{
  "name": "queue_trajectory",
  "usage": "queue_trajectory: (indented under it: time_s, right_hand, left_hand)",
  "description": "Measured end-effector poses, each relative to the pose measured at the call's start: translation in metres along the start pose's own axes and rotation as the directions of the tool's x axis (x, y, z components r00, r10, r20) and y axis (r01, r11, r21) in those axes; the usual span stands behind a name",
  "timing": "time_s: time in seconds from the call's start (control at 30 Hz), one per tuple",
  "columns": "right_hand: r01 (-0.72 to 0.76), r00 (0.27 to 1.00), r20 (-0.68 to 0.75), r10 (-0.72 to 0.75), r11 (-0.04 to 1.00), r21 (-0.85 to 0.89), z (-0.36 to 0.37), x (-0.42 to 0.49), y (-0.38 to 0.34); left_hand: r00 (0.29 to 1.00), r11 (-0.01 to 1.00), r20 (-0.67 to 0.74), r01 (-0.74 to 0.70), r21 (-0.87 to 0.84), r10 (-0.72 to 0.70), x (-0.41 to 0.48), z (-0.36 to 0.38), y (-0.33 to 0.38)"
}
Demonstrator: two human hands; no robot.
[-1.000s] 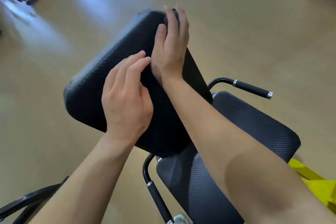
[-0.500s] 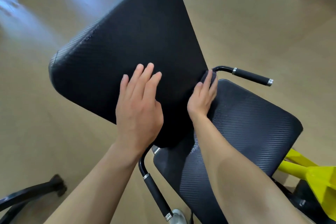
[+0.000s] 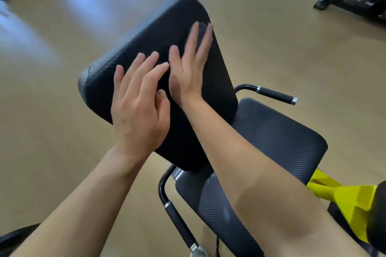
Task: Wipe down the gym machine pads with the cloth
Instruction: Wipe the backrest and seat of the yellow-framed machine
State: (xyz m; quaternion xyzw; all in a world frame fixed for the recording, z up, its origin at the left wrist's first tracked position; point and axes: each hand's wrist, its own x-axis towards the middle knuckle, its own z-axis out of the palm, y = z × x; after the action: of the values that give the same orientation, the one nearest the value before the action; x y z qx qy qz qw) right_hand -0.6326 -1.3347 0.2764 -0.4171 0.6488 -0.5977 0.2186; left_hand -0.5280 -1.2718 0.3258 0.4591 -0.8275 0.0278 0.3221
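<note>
We see only a dark sliver of cloth (image 3: pixel 202 29) between the right hand's (image 3: pixel 189 73) fingers; the floor (image 3: pixel 41 33) at ten o'clock blurs.

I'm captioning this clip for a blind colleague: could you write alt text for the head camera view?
Two bare hands press flat on a tilted black back pad of a gym machine, the right hand over a dark cloth, the left hand beside it. Below are the black seat pad, two side handles and a tan floor.
</note>
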Motion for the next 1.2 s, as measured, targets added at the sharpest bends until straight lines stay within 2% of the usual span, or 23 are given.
queue_trajectory:
  time_s: [0.07, 0.1, 0.13, 0.2, 0.23, 0.3, 0.37, 0.43, 0.5, 0.6, 0.67, 0.7, 0.73, 0.77, 0.83, 0.87, 0.93, 1.03, 1.07, 1.1, 1.2]
  right_hand:
    - [0.243, 0.970, 0.050, -0.238, 0.961, -0.135, 0.008, 0.001, -0.024]
    - [0.321, 0.947, 0.087, -0.310, 0.927, -0.193, 0.011, 0.000, -0.020]
    - [0.358, 0.934, 0.102, -0.343, 0.907, -0.224, 0.011, -0.003, -0.013]
    - [0.329, 0.944, 0.057, -0.325, 0.913, -0.241, 0.006, -0.017, 0.018]
    - [0.284, 0.957, 0.012, -0.290, 0.925, -0.252, 0.003, -0.027, 0.039]
    - [0.111, 0.990, -0.051, -0.129, 0.955, -0.274, -0.006, -0.055, 0.087]
    - [-0.161, 0.986, -0.074, 0.148, 0.963, -0.217, -0.015, -0.093, 0.131]
    - [-0.346, 0.938, -0.062, 0.340, 0.913, -0.217, -0.018, -0.129, 0.162]
    - [-0.439, 0.898, -0.095, 0.429, 0.868, -0.232, -0.013, -0.148, 0.175]
    - [-0.653, 0.735, -0.199, 0.648, 0.755, 0.048, -0.003, -0.133, 0.149]
    - [-0.694, 0.676, -0.241, 0.697, 0.711, 0.110, 0.000, -0.117, 0.122]
    - [-0.686, 0.677, -0.220, 0.702, 0.711, 0.156, 0.003, -0.106, 0.104]
    - [-0.659, 0.694, -0.207, 0.690, 0.724, 0.204, 0.007, -0.094, 0.083]
    - [-0.596, 0.766, -0.193, 0.614, 0.790, 0.148, 0.011, -0.083, 0.064]
    - [-0.323, 0.939, -0.128, 0.320, 0.946, 0.000, 0.025, -0.064, 0.019]
    - [-0.156, 0.985, -0.089, 0.148, 0.984, -0.088, 0.034, -0.059, -0.002]
    - [0.023, 1.000, -0.013, -0.025, 0.992, -0.123, 0.049, -0.057, -0.043]
    - [0.286, 0.958, 0.059, -0.280, 0.943, -0.171, 0.042, -0.071, -0.048]
    - [0.311, 0.950, 0.089, -0.299, 0.932, -0.188, 0.037, -0.079, -0.028]
    - [0.265, 0.963, 0.090, -0.252, 0.946, -0.188, 0.029, -0.088, -0.004]
    - [-0.040, 0.999, 0.013, 0.046, 0.945, -0.323, 0.014, -0.133, 0.083]
  left_hand:
    - [1.000, 1.000, -0.024, 0.012, 0.002, -0.012, 0.004, -0.004, -0.006]
    - [0.999, 1.000, -0.030, 0.014, 0.002, -0.014, 0.003, -0.003, -0.009]
    - [1.000, 1.000, -0.025, 0.018, -0.005, -0.019, 0.000, -0.002, -0.012]
    - [1.000, 0.999, 0.007, 0.024, -0.023, -0.024, -0.013, 0.005, -0.015]
    - [1.000, 1.000, 0.024, 0.020, -0.020, -0.020, -0.021, 0.010, -0.016]
    - [0.998, 1.000, 0.059, 0.007, 0.005, -0.007, -0.042, 0.019, -0.017]
    - [0.996, 1.000, 0.088, -0.011, 0.022, 0.009, -0.065, 0.028, -0.020]
    - [0.994, 1.000, 0.108, -0.021, 0.008, 0.020, -0.086, 0.033, -0.023]
    - [0.993, 1.000, 0.119, -0.023, -0.013, 0.025, -0.104, 0.036, -0.027]
    - [0.991, 0.999, 0.135, -0.023, -0.022, 0.026, -0.116, 0.032, -0.032]
    - [0.990, 0.999, 0.136, -0.019, -0.040, 0.025, -0.115, 0.022, -0.033]
    - [0.991, 0.999, 0.129, -0.020, -0.051, 0.027, -0.111, 0.016, -0.034]
    - [0.993, 0.998, 0.117, -0.022, -0.059, 0.029, -0.105, 0.008, -0.035]
    - [0.994, 0.998, 0.104, -0.023, -0.065, 0.030, -0.098, 0.001, -0.036]
    - [0.998, 0.997, 0.065, -0.004, -0.080, 0.010, -0.081, -0.016, -0.036]
    - [0.999, 0.995, 0.041, 0.022, -0.100, -0.018, -0.072, -0.023, -0.036]
    - [0.994, 0.976, -0.017, 0.104, -0.191, -0.109, -0.056, -0.036, -0.036]
    - [0.976, 0.956, -0.098, 0.164, -0.243, -0.193, -0.048, -0.042, -0.041]
    - [0.976, 0.959, -0.103, 0.166, -0.231, -0.194, -0.050, -0.041, -0.043]
    - [0.976, 0.962, -0.097, 0.168, -0.216, -0.193, -0.054, -0.037, -0.043]
    - [0.985, 0.974, -0.065, 0.145, -0.176, -0.159, -0.075, -0.019, -0.039]
